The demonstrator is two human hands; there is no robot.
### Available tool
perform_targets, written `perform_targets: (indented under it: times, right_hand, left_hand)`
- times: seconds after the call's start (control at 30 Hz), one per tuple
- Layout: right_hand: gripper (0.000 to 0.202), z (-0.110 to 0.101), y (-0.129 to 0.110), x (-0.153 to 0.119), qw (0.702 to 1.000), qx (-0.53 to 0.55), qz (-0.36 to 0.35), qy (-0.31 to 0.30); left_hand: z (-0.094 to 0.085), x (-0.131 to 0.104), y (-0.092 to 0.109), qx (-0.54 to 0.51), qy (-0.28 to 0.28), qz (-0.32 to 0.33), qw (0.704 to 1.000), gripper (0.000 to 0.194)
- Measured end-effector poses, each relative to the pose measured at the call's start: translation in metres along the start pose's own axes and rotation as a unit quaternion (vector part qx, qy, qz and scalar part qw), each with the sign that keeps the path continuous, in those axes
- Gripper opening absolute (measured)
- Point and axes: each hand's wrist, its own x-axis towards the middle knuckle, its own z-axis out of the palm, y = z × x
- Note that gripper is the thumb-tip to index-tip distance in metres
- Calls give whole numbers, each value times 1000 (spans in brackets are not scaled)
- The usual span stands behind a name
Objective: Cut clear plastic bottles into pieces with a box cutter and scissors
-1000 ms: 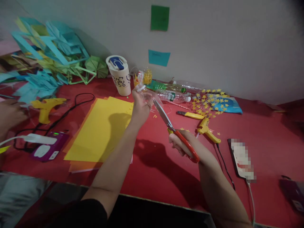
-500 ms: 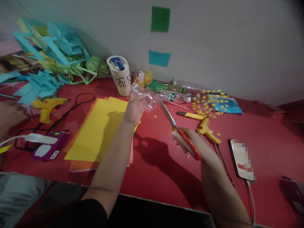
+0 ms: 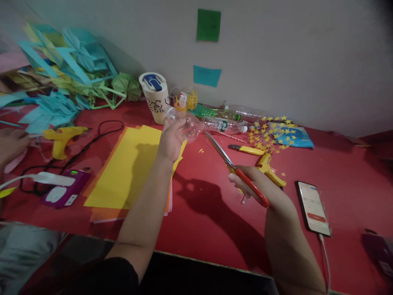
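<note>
My left hand point(image 3: 171, 139) is wrapped round a clear plastic bottle piece point(image 3: 194, 128), held above the table with its neck toward the upper left. In my right hand point(image 3: 245, 180) is a pair of scissors point(image 3: 218, 148) with red handles, the blades pointing up and left. The blade tips are just right of the bottle piece's wide end; whether they touch cannot be made out. Under my left forearm lies a stack of yellow and orange paper point(image 3: 123, 172). Part of the bottle piece is hidden behind my left fingers.
A white tumbler point(image 3: 155, 100), plastic bottles point(image 3: 224, 124) and paper stars point(image 3: 270, 133) stand or lie along the wall. A cutter point(image 3: 247, 150), a yellow glue gun point(image 3: 270, 172) and a phone point(image 3: 313, 207) are at right. Left are another glue gun point(image 3: 63, 139), a purple power strip point(image 3: 66, 188) and another person's hand point(image 3: 12, 147).
My right hand and the scissors have moved right and slightly down, away from the bottle piece. My left hand has shifted slightly left with the bottle piece. The other person's hand has moved.
</note>
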Motion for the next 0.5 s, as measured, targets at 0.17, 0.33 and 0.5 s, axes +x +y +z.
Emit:
perform_targets:
  times: [0.17,0.33,0.5]
  right_hand:
    - [56,0,2,0,999,-11,-26,-15]
    - [57,0,2,0,998,-28,-47,-25]
    - [58,2,0,1,996,-58,-55,-29]
  left_hand:
    - [2,1,-5,38,12,17,999,50]
    - [3,2,-11,47,35,21,998,47]
    - [7,1,-11,39,57,14,998,44]
